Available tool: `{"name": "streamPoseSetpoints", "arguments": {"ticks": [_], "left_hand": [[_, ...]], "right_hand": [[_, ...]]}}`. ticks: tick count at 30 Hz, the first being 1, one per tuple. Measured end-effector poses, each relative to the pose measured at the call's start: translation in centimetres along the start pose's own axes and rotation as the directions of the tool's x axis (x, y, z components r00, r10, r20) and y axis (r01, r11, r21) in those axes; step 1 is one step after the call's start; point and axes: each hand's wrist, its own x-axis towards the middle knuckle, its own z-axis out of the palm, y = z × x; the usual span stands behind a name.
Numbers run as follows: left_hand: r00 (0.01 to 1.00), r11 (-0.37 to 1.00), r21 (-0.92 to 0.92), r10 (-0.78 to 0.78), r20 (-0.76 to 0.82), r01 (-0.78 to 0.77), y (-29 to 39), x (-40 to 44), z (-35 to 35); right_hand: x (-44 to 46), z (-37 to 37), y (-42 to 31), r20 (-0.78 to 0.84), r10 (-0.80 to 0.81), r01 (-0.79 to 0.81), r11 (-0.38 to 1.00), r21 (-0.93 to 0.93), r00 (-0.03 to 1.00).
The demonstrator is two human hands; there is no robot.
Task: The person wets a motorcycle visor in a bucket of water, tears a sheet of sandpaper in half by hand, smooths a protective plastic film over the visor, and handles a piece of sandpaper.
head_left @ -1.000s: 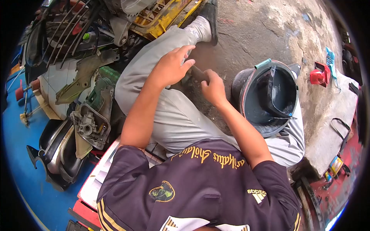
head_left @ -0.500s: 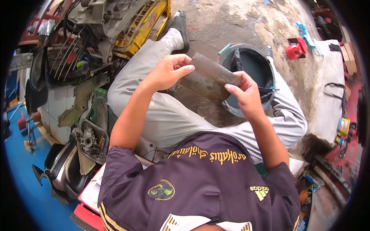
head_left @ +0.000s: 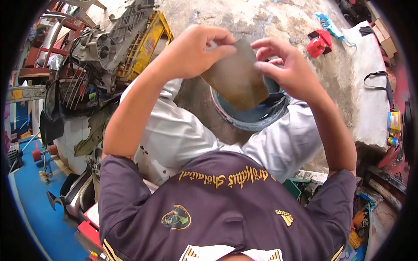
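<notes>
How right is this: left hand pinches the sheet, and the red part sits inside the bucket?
Wrong on the red part: the head view shows it on the floor, right of the bucket. The left hand does pinch the sheet.

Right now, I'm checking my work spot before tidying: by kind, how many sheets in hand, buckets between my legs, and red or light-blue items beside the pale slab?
Sheet: 1
Bucket: 1
Red item: 1
Light-blue item: 1
Total: 4
</notes>
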Motion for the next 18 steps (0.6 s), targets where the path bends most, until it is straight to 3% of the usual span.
{"name": "streamPoseSetpoints", "arguments": {"ticks": [6,8,10,12,13,14,15,16,17,18], "left_hand": [[0.991,0.99,-0.025,-0.135,0.007,0.135,-1.1,-2.2,1.4],[0.983,0.982,-0.039,-0.183,0.028,0.184,-3.6,-4.2,1.1],[0.978,0.975,-0.101,-0.204,-0.046,0.199,-7.0,-6.3,0.5],[0.957,0.955,-0.156,-0.269,-0.111,0.251,-11.9,-9.1,-0.1],[0.899,0.913,-0.292,-0.36,-0.25,0.285,-14.8,-10.4,0.0],[0.808,0.856,-0.427,-0.459,-0.368,0.291,-17.7,-12.0,0.3],[0.8,0.849,-0.437,-0.471,-0.371,0.296,-21.0,-13.8,1.0],[0.728,0.833,-0.455,-0.519,-0.447,0.315,-24.3,-15.8,2.0],[0.646,0.815,-0.474,-0.563,-0.515,0.333,-26.5,-17.4,2.8],[0.636,0.807,-0.483,-0.575,-0.515,0.339,-27.8,-18.6,3.2]], "right_hand": [[1.8,3.7,5.7,0.084,-0.037,0.017,0.974,0.227,0.996],[2.8,5.2,5.9,0.272,-0.001,-0.116,0.904,0.412,0.962],[4.7,7.1,6.0,0.301,0.019,-0.15,0.896,0.419,0.953],[7.5,9.3,4.9,0.299,0.227,-0.295,0.934,0.204,0.927],[8.9,11.3,5.3,0.169,0.223,-0.253,0.95,0.184,0.96],[10.4,13.6,6.0,0.184,0.23,-0.262,0.949,0.176,0.956],[12.1,16.0,6.9,0.077,0.268,-0.278,0.945,0.174,0.96],[13.4,18.3,8.0,-0.032,0.3,-0.291,0.941,0.172,0.953],[14.4,20.6,9.5,-0.019,0.303,-0.296,0.941,0.163,0.953],[15.2,23.0,11.0,-0.155,0.357,-0.336,0.931,0.146,0.921]]}}
